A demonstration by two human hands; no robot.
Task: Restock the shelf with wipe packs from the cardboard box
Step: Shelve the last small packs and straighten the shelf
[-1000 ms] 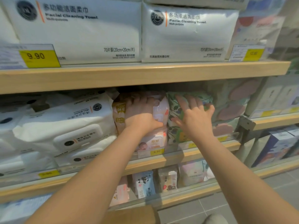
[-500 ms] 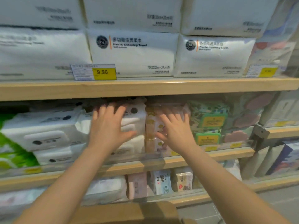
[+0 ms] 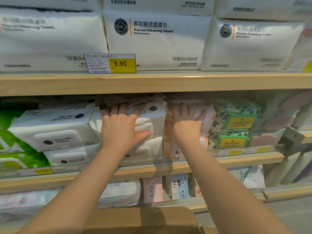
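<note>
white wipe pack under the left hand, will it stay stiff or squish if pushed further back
The white wipe pack probably squishes: its film wrapper looks soft and puckered under the left hand. The glossy film is likely slippery. Neighbouring packs crowd it, so it may resist sliding.
</note>
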